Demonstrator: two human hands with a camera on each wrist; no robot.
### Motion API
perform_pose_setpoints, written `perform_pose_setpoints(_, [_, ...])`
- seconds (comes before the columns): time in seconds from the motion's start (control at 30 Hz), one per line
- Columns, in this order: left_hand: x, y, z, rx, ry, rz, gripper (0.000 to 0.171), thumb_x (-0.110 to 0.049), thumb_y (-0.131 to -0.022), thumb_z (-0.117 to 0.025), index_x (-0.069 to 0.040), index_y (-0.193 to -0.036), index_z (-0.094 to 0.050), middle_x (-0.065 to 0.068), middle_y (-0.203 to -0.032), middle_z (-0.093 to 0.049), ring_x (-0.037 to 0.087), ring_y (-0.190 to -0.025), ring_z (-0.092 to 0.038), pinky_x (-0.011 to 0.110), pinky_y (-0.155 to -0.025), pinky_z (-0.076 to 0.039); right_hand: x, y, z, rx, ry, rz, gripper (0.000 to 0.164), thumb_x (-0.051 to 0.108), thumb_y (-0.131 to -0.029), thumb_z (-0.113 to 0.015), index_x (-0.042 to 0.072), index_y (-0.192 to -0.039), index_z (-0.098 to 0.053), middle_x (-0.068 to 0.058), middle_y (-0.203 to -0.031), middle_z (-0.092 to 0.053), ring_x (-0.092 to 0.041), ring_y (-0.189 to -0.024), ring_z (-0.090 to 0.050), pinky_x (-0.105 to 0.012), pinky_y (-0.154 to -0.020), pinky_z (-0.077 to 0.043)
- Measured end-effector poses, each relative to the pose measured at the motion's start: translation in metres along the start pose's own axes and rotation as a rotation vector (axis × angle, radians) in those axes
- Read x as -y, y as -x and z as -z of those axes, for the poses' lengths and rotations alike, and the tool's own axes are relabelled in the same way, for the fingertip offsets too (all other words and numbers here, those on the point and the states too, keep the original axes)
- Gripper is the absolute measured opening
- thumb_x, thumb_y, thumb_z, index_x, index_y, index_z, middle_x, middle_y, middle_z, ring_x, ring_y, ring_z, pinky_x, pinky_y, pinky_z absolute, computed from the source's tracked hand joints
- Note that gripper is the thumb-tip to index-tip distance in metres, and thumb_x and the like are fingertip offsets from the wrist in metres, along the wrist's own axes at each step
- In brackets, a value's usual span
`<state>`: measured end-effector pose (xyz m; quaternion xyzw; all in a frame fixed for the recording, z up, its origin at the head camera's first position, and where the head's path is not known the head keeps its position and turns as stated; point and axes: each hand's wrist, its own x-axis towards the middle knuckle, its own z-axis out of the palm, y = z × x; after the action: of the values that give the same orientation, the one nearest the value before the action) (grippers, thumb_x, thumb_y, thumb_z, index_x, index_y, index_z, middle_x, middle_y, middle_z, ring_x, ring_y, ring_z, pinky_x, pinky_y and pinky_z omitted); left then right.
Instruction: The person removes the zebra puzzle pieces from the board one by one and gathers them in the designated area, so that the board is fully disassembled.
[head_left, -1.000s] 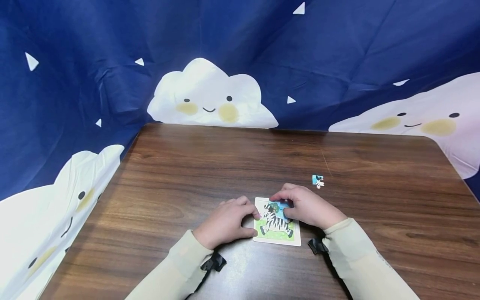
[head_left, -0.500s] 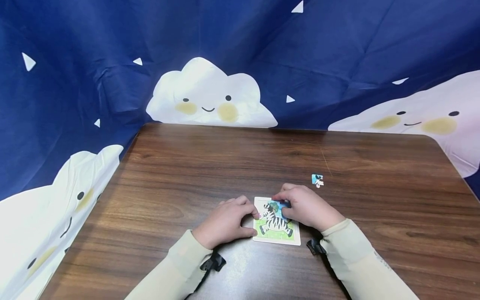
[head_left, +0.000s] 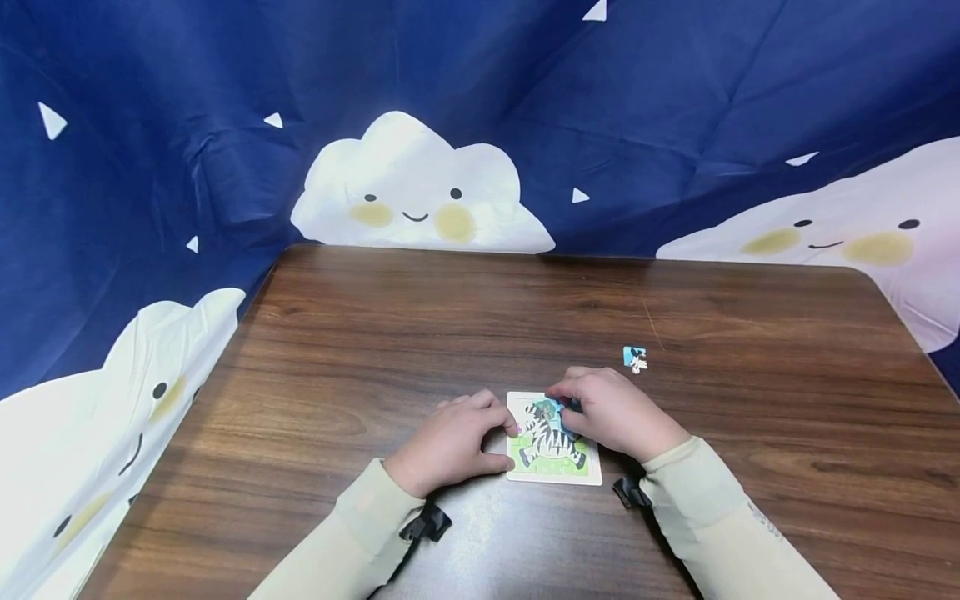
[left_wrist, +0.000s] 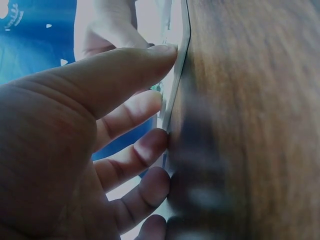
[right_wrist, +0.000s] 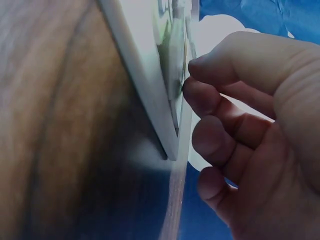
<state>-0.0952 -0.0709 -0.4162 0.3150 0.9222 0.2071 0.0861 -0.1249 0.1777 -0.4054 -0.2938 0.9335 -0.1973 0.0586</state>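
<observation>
A small square jigsaw puzzle board (head_left: 555,478) with a zebra picture lies on the table. My left hand (head_left: 455,444) rests at its left side, thumb and forefinger on the white border. In the left wrist view, the thumb of my left hand (left_wrist: 75,115) lies along the board's edge, the other fingers below it. My right hand (head_left: 611,412) is over the board's upper right, where thumb and forefinger pinch a blue puzzle piece (head_left: 567,428) that they mostly hide. From the right wrist, my right hand (right_wrist: 240,105) shows bent fingers close over the board's surface (right_wrist: 137,35).
A loose puzzle piece (head_left: 635,358), blue with black and white, lies on the table beyond my right hand. The brown wooden table (head_left: 420,325) reaches back to a dark blue curtain (head_left: 480,75) printed with clouds.
The blue piece under my right fingers has tilted and shifted slightly, and the right fingertips have moved a little along the board. My left hand stays in place.
</observation>
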Motion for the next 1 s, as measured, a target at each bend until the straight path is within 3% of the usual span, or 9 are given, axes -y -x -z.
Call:
perform_pose_setpoints(0.6, [0.001,0.000,-0.001,-0.009,-0.018,-0.005,0.033,-0.042,-0.081,-0.081,-0.027,-0.108,-0.069,-0.011,-0.103,-0.057,0.013,-0.091,-0.057,0.036,-0.081,-0.043,0.000,-0.001,-0.001,-0.095,0.030,-0.008,0.022,0.009,-0.079,-0.072,0.011,-0.101,-0.073,0.005,-0.090,-0.066,-0.011,-0.075,-0.058,-0.040,-0.077,-0.049])
perform_pose_setpoints(1.0, [0.001,0.000,-0.001,-0.004,-0.016,-0.002,0.033,-0.043,-0.081,-0.081,-0.028,-0.108,-0.069,-0.012,-0.104,-0.057,0.012,-0.091,-0.057,0.036,-0.080,-0.042,-0.010,0.004,0.003,-0.133,-0.048,-0.034,0.021,0.008,-0.084,-0.068,0.010,-0.104,-0.073,0.005,-0.092,-0.064,-0.010,-0.079,-0.056,-0.033,-0.073,-0.048])
